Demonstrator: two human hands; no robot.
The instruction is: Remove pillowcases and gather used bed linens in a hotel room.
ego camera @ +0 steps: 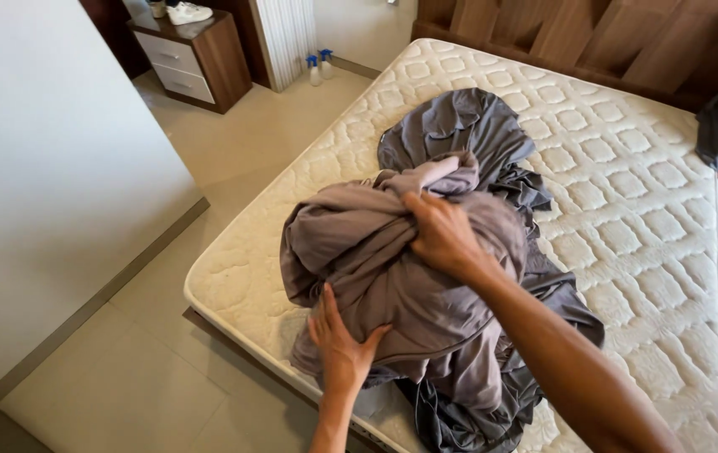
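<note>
1. The bare quilted cream mattress fills most of my view. It sits on a wooden bed frame with a slatted wood headboard at its far end.
2. Pale tiled floor runs along the mattress's left edge, with a plain white wall beyond that.
3. A darker grey sheet is sprawled across the middle of the mattress, trailing down toward its near edge.
4. On top of that, near the mattress's left edge, is the bunched-up taupe bedding I've got hold of.
5. A wooden nightstand stands off the far left corner of the mattress, with white shoes on top.
6. My right hand is clenched around a fistful of the taupe bundle's top.
7. My left hand is spread flat, fingers open, pressed against the bundle's lower side.
8. Two small spray bottles stand on the floor by the mattress's far left corner.
</note>
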